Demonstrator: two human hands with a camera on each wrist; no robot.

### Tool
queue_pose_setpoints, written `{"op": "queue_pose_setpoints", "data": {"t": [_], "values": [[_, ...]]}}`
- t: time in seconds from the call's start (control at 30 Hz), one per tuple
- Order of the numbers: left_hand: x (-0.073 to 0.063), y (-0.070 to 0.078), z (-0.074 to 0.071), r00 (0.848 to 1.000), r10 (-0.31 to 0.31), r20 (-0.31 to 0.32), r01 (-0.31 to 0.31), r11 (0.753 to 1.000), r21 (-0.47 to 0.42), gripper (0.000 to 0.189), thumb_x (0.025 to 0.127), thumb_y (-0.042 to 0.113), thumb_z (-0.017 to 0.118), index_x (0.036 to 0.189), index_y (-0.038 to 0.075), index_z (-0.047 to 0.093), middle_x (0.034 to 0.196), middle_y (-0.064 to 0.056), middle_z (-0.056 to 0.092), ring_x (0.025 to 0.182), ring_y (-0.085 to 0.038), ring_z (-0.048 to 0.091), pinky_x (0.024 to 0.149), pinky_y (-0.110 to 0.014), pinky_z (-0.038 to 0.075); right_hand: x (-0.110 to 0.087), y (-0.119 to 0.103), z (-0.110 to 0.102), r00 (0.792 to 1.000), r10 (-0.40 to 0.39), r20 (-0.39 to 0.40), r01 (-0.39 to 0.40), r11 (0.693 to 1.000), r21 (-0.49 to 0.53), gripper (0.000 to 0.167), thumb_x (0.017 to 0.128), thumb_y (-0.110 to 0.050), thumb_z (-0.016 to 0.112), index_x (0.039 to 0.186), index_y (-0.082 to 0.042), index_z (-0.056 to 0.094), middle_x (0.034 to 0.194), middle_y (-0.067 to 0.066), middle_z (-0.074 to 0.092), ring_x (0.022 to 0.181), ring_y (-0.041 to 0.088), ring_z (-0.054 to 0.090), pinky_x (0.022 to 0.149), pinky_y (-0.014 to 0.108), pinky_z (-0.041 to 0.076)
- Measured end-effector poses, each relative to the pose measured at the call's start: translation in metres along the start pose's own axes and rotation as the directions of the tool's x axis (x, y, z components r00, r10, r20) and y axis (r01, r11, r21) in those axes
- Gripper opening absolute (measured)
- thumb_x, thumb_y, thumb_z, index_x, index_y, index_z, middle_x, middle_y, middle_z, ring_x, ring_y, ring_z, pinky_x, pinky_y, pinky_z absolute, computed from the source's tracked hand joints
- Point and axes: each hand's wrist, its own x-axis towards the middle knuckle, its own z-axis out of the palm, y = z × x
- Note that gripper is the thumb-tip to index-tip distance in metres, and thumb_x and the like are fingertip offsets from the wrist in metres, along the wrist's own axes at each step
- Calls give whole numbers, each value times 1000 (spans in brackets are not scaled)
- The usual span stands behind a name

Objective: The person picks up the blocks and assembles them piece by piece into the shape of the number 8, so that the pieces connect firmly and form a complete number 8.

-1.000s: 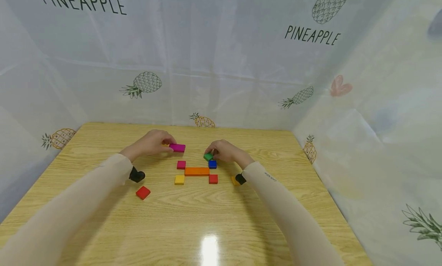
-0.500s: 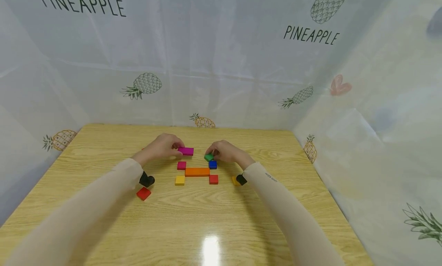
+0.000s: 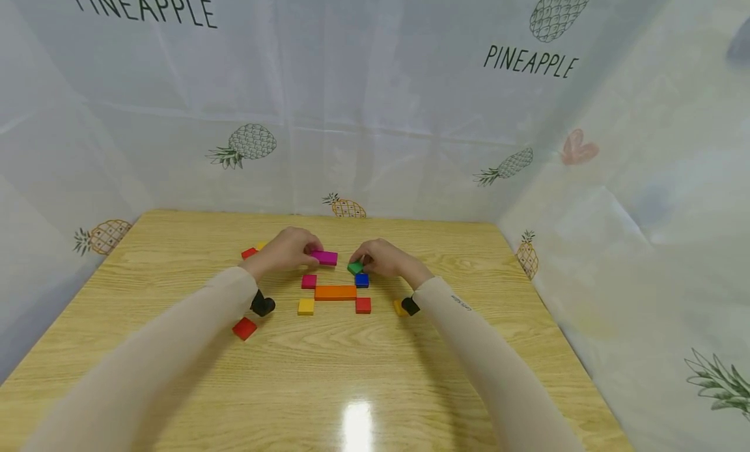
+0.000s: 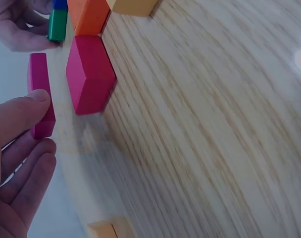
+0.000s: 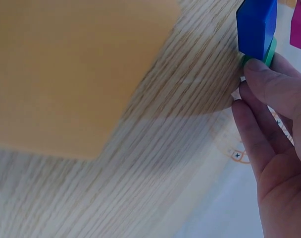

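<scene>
The left hand (image 3: 287, 250) pinches a magenta block (image 3: 327, 258) over the far part of the surface (image 3: 281, 387), left of the green block (image 3: 354, 268) that the right hand (image 3: 382, 257) pinches just beyond a blue block (image 3: 362, 281). A long orange block (image 3: 335, 293) lies nearer.

Pale pineapple-print sheeting (image 3: 375, 94) hangs behind a wood-grained table (image 3: 293, 380) showing a bright reflection (image 3: 357, 426).

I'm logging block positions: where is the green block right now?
In the head view, the right hand pinches the green block just beyond the blue block, to the right of the purple block in the left hand.
</scene>
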Motion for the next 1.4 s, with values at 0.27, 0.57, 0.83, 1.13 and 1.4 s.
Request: {"op": "queue_pose_setpoints", "data": {"t": [0.27,0.57,0.83,1.13,1.4], "values": [[10,4,10,998,-48,28,48,999,-24,21,94,18,84,112,10,79,104,-3,76,92,-21,65,90,-42,57,1,1,-1,1000,-6,2,6,1000,2,33,101,1,70,131,-11,75,128,8,71,109,21,71,99,30,57],[16,5,17,996,-77,54,80,995,-52,21,94,19,84,112,10,79,104,-3,76,93,-22,66,93,-42,58,1,3,1,1000,1,7,-1,1000,0,32,101,-1,70,131,-13,75,127,7,71,109,21,70,98,31,58],[21,2,21,997,-59,55,62,997,-41,19,93,20,84,110,11,79,101,-2,76,92,-21,66,92,-43,58,1,3,0,1000,4,5,-4,1000,1,31,101,-2,70,130,-13,76,125,6,71,108,20,71,98,30,58],[20,5,22,998,-56,43,57,998,-28,20,93,19,85,109,9,79,101,-4,76,93,-22,67,93,-43,58,2,3,1,1000,6,3,-6,1000,0,31,102,-3,70,130,-14,76,123,5,71,108,20,71,97,29,58],[20,8,23,998,-57,28,58,998,-30,21,92,19,86,108,8,80,102,-4,77,94,-23,66,94,-44,58,2,2,1,1000,11,6,-11,1000,10,31,101,-2,70,130,-13,76,124,7,70,109,22,72,98,31,58]]}}
